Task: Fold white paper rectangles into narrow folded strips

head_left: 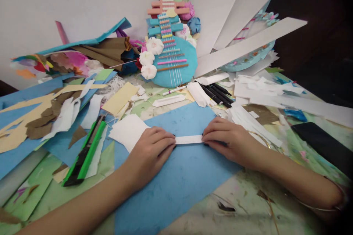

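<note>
A narrow white paper strip (189, 139) stretches level between my hands, above a blue sheet (176, 187). My left hand (154, 150) pinches its left end, and my right hand (228, 139) pinches the right end. The fingertips of both hands cover the strip's ends. Beside my left hand lies a white paper piece (128, 128). White paper strips (255, 125) lie behind my right hand. Beyond the blue sheet are a folded white paper piece (168, 100) and another folded white piece (198, 93).
A green utility knife (85, 150) lies at left among paper scraps (59, 112). Black pens (217, 93) lie past my right hand, and a black phone-like slab (325, 147) at right. Blue paper instrument (176, 62) with white flowers leans at the back wall.
</note>
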### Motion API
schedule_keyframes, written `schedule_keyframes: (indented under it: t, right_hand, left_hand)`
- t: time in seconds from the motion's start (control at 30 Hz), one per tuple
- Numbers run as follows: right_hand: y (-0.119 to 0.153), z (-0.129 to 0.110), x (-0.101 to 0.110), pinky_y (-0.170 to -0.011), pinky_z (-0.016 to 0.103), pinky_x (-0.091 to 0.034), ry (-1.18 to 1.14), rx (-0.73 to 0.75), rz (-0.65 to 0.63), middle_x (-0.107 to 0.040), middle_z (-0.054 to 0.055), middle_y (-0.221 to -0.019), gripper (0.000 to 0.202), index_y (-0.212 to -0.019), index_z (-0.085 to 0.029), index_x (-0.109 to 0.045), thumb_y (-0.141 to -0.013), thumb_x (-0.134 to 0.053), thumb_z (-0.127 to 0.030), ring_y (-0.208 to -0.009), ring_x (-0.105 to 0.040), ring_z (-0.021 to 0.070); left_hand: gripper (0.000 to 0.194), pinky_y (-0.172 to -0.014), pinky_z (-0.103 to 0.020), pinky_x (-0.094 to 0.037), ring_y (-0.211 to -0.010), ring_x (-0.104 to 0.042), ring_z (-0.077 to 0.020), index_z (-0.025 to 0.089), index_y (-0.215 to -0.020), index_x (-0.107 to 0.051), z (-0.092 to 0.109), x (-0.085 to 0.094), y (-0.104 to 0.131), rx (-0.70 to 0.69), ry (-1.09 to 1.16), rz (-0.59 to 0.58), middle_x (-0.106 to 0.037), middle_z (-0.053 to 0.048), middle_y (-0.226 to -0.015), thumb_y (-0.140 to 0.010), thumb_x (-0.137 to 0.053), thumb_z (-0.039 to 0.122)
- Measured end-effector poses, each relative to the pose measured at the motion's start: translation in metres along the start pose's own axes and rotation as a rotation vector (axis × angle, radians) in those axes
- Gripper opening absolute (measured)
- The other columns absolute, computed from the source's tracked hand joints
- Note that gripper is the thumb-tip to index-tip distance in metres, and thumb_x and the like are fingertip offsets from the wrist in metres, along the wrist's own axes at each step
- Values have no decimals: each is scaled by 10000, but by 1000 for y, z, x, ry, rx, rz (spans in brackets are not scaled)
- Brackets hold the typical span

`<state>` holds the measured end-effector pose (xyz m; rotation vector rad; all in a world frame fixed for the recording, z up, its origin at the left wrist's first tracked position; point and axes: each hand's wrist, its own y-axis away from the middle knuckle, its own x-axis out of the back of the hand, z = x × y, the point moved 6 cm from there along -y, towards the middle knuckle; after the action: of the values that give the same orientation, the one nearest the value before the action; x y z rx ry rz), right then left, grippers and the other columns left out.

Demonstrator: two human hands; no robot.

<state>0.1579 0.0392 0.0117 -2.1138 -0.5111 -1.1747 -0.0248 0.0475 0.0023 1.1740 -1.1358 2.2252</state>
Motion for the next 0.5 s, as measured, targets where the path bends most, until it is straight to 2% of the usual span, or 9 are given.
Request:
schedule_keyframes:
  t: [0.13, 0.23, 0.37, 0.5]
  right_hand:
    - [-2, 13, -3, -737, 319, -442, -51, -216, -33, -611, 55, -853, 105, -843, -173, -629, -825, -539, -124, -827, -535, 172]
    - [-3, 20, -5, -718, 314, -424, -45, -321, -31, -587, 42, -823, 61, -795, -173, -599, -802, -552, -134, -804, -524, 171]
    - [-4, 24, -6, -710, 314, -410, -12, -382, -6, -569, 39, -812, 16, -784, -169, -592, -779, -587, -155, -795, -510, 175]
    - [-3, 25, -8, -749, 316, -420, -35, -355, 9, -579, 42, -864, 105, -878, -187, -629, -785, -599, -150, -841, -521, 176]
  left_hand:
    - [117, -790, -328, -446, -898, -534, -176, 179, -856, -616, -13, -2, -5, 196, 109, -68, -604, -48, -923, -861, -501, 161]
    - [108, -803, -347, -432, -909, -513, -190, 178, -775, -581, -18, -3, -8, 301, 111, -99, -570, -52, -926, -842, -496, 174]
    - [95, -814, -374, -417, -895, -485, -208, 179, -720, -526, -19, -4, -11, 357, 43, -110, -535, -53, -886, -808, -491, 171]
    - [41, -825, -392, -411, -914, -463, -223, 183, -827, -520, -17, -5, -12, 354, 4, -126, -522, -54, -899, -793, -498, 173]
